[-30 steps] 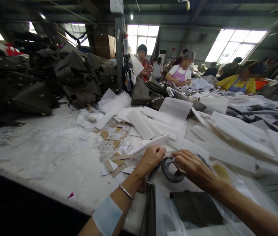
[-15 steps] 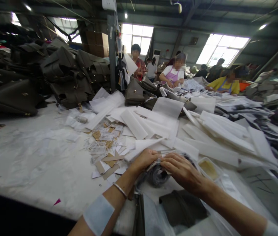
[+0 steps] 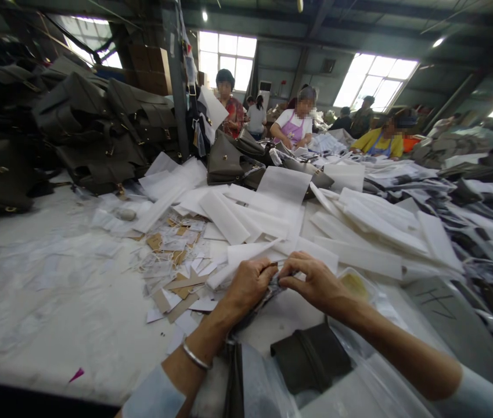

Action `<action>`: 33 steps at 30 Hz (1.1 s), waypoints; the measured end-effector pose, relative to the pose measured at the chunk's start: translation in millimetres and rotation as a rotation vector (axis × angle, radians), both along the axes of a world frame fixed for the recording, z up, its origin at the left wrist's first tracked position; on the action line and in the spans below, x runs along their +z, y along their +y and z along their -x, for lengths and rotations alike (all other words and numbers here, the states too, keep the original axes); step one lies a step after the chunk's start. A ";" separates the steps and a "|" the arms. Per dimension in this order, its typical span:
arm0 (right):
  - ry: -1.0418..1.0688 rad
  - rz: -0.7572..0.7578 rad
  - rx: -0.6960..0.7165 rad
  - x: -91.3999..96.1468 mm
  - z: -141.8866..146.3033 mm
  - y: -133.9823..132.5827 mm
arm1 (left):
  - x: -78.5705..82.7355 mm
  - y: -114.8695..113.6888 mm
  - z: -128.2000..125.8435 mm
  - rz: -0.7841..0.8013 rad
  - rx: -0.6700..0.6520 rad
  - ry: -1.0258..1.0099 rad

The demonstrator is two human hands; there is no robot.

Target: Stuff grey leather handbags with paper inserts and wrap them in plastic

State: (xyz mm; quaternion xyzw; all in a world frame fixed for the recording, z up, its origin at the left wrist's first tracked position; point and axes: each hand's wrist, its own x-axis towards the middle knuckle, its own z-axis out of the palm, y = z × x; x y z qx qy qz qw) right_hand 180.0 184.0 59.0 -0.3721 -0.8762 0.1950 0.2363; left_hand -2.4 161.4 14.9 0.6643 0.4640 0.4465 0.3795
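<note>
My left hand and my right hand meet over the near middle of the table, both pinched on a dark strap in thin clear plastic that runs down between them. The strap leads toward a dark bag handle at the table's near edge. A dark folded leather piece lies in clear plastic just below my right wrist. A silver bangle sits on my left wrist.
White foam sheets and paper tags cover the white table. Dark handbags are piled at the left. A small clear tub lies by my right hand. Several people work at the far end.
My hands have drawn together and closed into a pinch on the strap; its coiled loop, visible earlier, is now gathered between them. The view has shifted right.
</note>
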 end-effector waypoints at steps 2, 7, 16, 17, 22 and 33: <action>0.009 0.133 -0.107 -1.0 0.1 3.2 | 2.0 -2.4 -0.1 -0.006 0.017 -0.018; 0.069 0.631 -0.077 -3.6 -7.2 16.3 | 4.6 -8.4 -0.8 0.067 0.011 -0.100; 0.162 0.888 -0.038 -4.9 -10.0 21.3 | 4.7 -18.6 -2.3 0.072 -0.095 -0.063; 0.166 0.901 -0.035 -4.7 -9.9 21.7 | 5.5 -19.4 -2.5 0.059 -0.093 -0.046; 0.216 0.913 -0.040 -4.3 -7.4 23.2 | 5.0 -18.3 -2.2 0.128 -0.075 -0.031; 0.136 -0.143 0.029 -16.4 2.8 4.4 | -8.4 -6.4 -7.2 0.451 -0.118 -0.353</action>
